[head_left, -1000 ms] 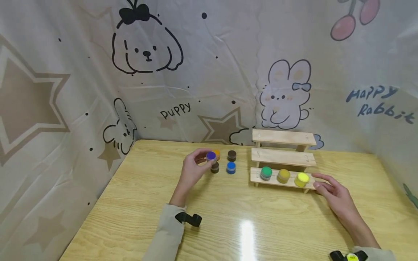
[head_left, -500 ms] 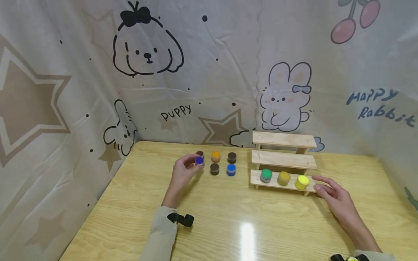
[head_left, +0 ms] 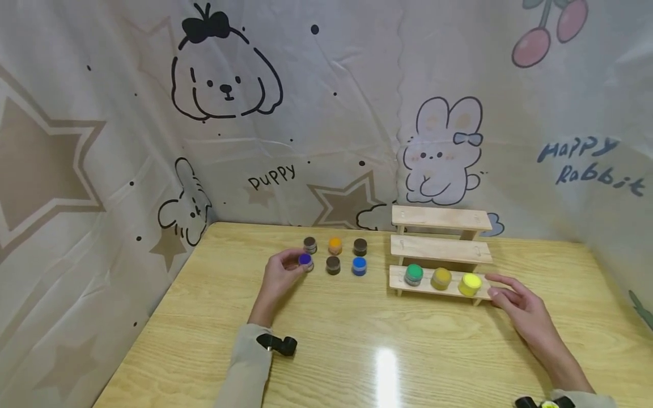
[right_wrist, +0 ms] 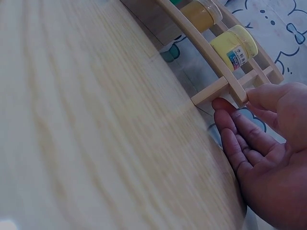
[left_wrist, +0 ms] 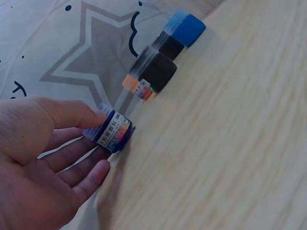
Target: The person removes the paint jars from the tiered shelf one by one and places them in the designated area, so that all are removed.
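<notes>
A small purple-capped paint jar (head_left: 305, 260) is pinched between the thumb and fingers of my left hand (head_left: 276, 279), low at the table's surface. In the left wrist view the thumb presses one end of this jar (left_wrist: 114, 130), and its label shows. My right hand (head_left: 528, 313) pinches the right end of the lowest step of a three-tier wooden display stand (head_left: 440, 249). A green jar (head_left: 414, 273), a mustard jar (head_left: 441, 278) and a bright yellow jar (head_left: 470, 284) stand in a row on that step.
Right of the left hand, on the wooden table (head_left: 336, 340), are an orange jar (head_left: 334, 245), a blue jar (head_left: 359, 266) and several dark jars (head_left: 333, 265). A printed curtain (head_left: 275, 141) rises behind the table.
My left hand has carried the purple jar leftward and down, from above the other jars to the left end of their front row. The right hand keeps its place on the stand.
</notes>
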Available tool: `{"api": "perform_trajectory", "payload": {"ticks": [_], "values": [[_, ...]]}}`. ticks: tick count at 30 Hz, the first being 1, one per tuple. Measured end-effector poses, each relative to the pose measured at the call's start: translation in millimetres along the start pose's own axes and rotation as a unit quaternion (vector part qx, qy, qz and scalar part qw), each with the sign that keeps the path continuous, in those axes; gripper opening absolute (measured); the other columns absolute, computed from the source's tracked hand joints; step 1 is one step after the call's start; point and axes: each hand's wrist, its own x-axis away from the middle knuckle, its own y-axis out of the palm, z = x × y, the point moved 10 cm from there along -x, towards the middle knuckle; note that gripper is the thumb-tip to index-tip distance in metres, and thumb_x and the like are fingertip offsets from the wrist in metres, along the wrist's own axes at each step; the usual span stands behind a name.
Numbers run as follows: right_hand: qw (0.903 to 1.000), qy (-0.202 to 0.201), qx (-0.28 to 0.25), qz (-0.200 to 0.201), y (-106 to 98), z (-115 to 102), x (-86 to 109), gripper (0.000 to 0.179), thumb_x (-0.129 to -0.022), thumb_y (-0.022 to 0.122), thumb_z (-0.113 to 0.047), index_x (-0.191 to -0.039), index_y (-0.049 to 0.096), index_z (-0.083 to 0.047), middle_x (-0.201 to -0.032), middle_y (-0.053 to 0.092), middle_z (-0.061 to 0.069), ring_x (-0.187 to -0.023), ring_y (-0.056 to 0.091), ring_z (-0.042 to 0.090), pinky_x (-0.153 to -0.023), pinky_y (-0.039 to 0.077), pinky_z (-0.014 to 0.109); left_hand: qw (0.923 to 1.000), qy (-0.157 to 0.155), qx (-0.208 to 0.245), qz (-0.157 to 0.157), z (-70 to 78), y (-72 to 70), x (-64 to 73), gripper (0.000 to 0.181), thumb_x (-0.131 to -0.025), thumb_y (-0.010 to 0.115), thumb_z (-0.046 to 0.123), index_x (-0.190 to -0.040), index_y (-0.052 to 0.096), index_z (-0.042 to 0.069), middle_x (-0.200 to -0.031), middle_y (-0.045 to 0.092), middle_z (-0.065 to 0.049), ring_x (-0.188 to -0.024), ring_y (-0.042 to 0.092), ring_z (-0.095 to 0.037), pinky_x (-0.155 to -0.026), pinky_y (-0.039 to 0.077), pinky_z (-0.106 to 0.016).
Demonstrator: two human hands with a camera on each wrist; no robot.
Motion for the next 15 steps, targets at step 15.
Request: {"api": "perform_trajectory", "payload": {"ticks": [15], "values": [[0.9997, 0.01, 0.021, 0.01, 0, 4, -1.0, 0.049, -0.107, 0.056, -0.031, -0.148, 0.05, -0.003, -0.11, 0.066, -0.026, -0.097, 0.063, -0.01, -0.079, 0.05, 0.009, 0.9998, 0.002, -0.014, -0.011, 12.0, -3.0, 0.2, 0.036, -0.092, 0.074, -0.002, -0.126, 0.065, -0.007, -0.128, 0.065, -0.025, -0.123, 0.059, -0.04, -0.105, 0.05, -0.05]]}}
